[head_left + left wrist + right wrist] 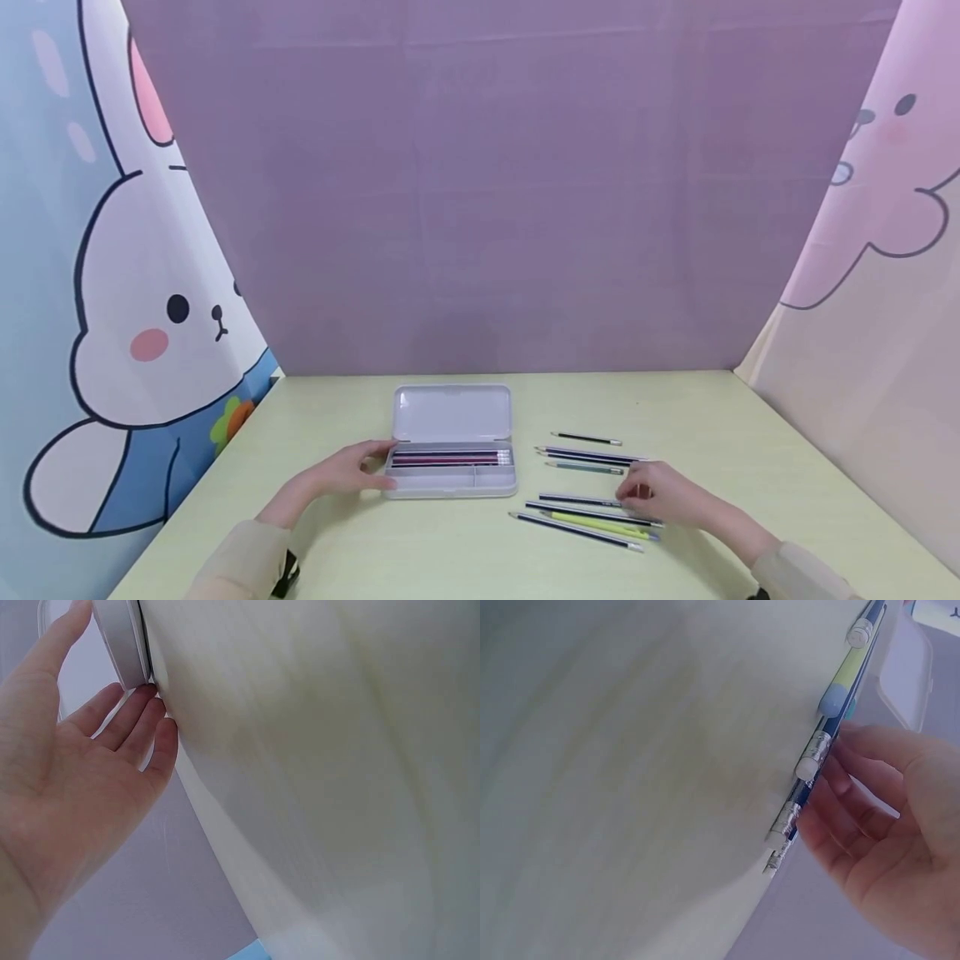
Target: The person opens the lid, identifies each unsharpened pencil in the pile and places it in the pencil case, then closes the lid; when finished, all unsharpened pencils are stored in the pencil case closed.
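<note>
The left hand (341,473) is resting relaxed fingers (142,720) against the open pencil case (452,446) on the worktop (465,558). The right hand (663,493) is touching a dark pencil (581,500) with loosely curled fingers (840,806), gripping nothing.

Case (452,417): pale grey plastic, smooth, faint sheen on the open lid; rim looks smooth and rounded in the left wrist view.
Table (720,417): pale yellow-green top, smooth, matt.
Pencils (592,521) near the right edge: glossy lacquered barrels, dark blue, one yellow-green; shiny ribbed metal ferrules (815,751) with matt white erasers.
Backdrop (480,183): purple cloth, matt, faint fold lines.
Side panels (112,292): printed cartoon fabric or sheet, cannot tell which; flat finish.
Sleeve (240,567): beige cloth, soft.
</note>
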The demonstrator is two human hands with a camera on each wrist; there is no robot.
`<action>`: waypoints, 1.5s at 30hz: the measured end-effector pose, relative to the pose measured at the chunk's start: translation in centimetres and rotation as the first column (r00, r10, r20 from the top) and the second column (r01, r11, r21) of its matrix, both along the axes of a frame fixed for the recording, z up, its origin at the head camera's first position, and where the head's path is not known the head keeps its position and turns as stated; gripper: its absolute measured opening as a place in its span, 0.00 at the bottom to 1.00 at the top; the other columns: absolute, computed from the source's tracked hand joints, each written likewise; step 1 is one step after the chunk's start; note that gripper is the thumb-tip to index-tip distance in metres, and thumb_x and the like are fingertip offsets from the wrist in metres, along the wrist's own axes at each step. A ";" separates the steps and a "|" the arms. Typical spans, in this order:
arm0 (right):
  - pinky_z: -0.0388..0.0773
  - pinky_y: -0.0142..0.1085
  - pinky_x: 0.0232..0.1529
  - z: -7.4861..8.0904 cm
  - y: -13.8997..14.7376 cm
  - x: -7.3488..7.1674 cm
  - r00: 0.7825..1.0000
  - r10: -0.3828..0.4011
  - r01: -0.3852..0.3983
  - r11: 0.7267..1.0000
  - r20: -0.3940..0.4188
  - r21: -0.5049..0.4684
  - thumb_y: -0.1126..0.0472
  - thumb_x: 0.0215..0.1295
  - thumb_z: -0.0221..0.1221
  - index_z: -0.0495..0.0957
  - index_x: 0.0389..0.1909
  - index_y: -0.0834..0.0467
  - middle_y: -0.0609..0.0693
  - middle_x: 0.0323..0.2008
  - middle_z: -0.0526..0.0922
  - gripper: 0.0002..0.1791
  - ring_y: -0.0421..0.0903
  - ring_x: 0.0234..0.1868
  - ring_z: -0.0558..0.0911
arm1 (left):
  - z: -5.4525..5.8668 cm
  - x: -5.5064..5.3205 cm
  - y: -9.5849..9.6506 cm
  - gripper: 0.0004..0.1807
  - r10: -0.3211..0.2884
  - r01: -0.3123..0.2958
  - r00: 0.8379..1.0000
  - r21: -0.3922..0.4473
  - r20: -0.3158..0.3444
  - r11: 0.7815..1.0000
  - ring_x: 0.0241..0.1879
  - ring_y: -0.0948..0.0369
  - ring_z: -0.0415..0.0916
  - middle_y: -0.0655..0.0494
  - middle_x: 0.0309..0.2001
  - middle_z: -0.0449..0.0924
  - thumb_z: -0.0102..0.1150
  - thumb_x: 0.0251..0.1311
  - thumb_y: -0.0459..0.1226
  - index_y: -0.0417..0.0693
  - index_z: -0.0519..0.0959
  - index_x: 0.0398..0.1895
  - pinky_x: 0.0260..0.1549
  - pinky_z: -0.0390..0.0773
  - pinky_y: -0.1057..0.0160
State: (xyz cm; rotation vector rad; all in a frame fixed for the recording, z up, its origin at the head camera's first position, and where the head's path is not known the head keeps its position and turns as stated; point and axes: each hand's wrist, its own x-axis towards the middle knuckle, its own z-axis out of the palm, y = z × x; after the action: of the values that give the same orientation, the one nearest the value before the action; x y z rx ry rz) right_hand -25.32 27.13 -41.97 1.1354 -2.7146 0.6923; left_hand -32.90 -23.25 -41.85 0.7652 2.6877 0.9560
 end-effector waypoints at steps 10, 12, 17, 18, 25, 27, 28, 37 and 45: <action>0.73 0.26 0.26 0.3 -0.1 0.2 0.995 -0.089 0.089 0.996 0.045 0.004 0.66 0.54 0.64 0.84 0.29 0.57 0.46 0.28 0.79 0.02 0.29 0.27 0.71 | -0.1 0.0 -0.1 0.42 0.007 -0.007 1.000 0.011 0.000 1.000 0.60 0.43 0.66 0.38 0.62 0.68 0.66 0.52 0.49 0.37 0.63 0.66 0.58 0.70 0.43; 0.73 0.26 0.26 0.4 -0.1 0.3 0.992 -0.105 0.105 0.994 0.068 0.005 0.65 0.54 0.65 0.84 0.28 0.57 0.45 0.28 0.79 0.01 0.29 0.27 0.71 | -0.1 0.0 -0.1 0.42 0.005 -0.005 1.000 0.013 0.003 1.000 0.61 0.43 0.66 0.37 0.62 0.67 0.66 0.52 0.49 0.37 0.63 0.66 0.58 0.69 0.43; 0.73 0.27 0.26 0.3 -0.2 0.3 0.989 -0.122 0.121 0.993 0.086 0.009 0.63 0.54 0.65 0.82 0.27 0.56 0.43 0.28 0.78 0.01 0.29 0.28 0.71 | 0.0 0.0 0.0 0.42 0.009 -0.009 1.000 0.006 0.005 1.000 0.61 0.43 0.66 0.38 0.62 0.67 0.66 0.52 0.49 0.38 0.63 0.66 0.58 0.69 0.43; 0.73 0.27 0.26 0.2 -0.1 0.3 0.989 -0.119 0.119 0.993 0.085 0.009 0.63 0.54 0.65 0.82 0.27 0.55 0.43 0.28 0.78 0.01 0.29 0.28 0.71 | 0.0 0.0 0.0 0.42 0.011 -0.011 1.000 0.004 0.006 1.000 0.61 0.43 0.66 0.38 0.62 0.67 0.66 0.52 0.50 0.38 0.63 0.67 0.58 0.69 0.43; 0.75 0.26 0.25 0.0 0.0 0.2 0.992 -0.066 0.069 0.997 0.110 -0.028 0.65 0.56 0.63 0.78 0.28 0.57 0.40 0.25 0.78 0.02 0.27 0.26 0.71 | 0.1 0.1 0.1 0.42 0.020 -0.020 1.000 0.002 0.016 1.000 0.60 0.44 0.66 0.38 0.63 0.67 0.66 0.52 0.50 0.38 0.63 0.66 0.58 0.69 0.43; 0.75 0.26 0.25 0.2 0.0 0.2 0.988 -0.060 0.067 0.997 0.142 -0.045 0.65 0.56 0.62 0.78 0.29 0.57 0.40 0.24 0.78 0.02 0.28 0.26 0.72 | 0.1 0.1 0.1 0.42 0.022 -0.022 1.000 0.000 0.014 1.000 0.60 0.44 0.66 0.39 0.63 0.67 0.66 0.52 0.49 0.39 0.63 0.66 0.58 0.69 0.43; 0.75 0.26 0.25 0.3 0.0 0.2 0.986 -0.059 0.068 0.996 0.154 -0.053 0.66 0.57 0.62 0.78 0.29 0.57 0.40 0.24 0.78 0.02 0.28 0.25 0.72 | 0.0 0.1 0.1 0.42 0.023 -0.023 1.000 0.000 0.013 1.000 0.60 0.44 0.66 0.39 0.63 0.67 0.66 0.52 0.49 0.39 0.63 0.66 0.58 0.69 0.43; 0.74 0.26 0.24 1.4 0.3 0.1 0.997 -0.059 0.062 0.996 0.055 -0.066 0.67 0.58 0.61 0.79 0.30 0.54 0.41 0.25 0.79 0.04 0.27 0.27 0.72 | 0.0 -0.1 0.0 0.40 0.031 -0.031 0.999 -0.006 0.018 1.000 0.61 0.45 0.66 0.40 0.63 0.67 0.66 0.53 0.48 0.41 0.63 0.67 0.58 0.69 0.43; 0.75 0.26 0.25 2.4 -0.3 -0.2 0.995 -0.097 0.095 0.991 -0.019 -0.096 0.66 0.57 0.63 0.80 0.30 0.56 0.41 0.26 0.79 0.02 0.28 0.27 0.73 | 0.0 0.0 0.0 0.41 0.030 -0.030 0.999 -0.006 0.021 1.000 0.60 0.45 0.66 0.40 0.63 0.68 0.66 0.53 0.48 0.40 0.63 0.67 0.58 0.69 0.43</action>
State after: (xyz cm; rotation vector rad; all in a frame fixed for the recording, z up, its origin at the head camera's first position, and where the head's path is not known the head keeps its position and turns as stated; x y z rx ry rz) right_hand -25.49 26.87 -39.58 0.9790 -2.6645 0.7794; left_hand -32.89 -23.24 -41.81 0.7115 2.6900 0.9575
